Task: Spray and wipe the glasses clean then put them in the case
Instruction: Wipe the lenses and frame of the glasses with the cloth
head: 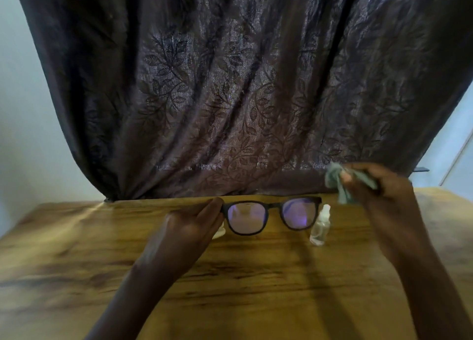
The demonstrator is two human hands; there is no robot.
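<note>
Glasses (271, 215) pinched by left hand (190, 227), right hand (384, 188) clutching cloth (335, 178) — clear-liquid spray bottle (320, 227) upright

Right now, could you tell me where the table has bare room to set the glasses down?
The near table between the forearms is bare, as is its left side. It is crowded by the spray bottle and the pale object behind the left hand.

A wood-grain counter (243, 275) carries a small clear spray bottle (319, 227) standing upright, with something white (220, 233) mostly hidden nearby.
</note>
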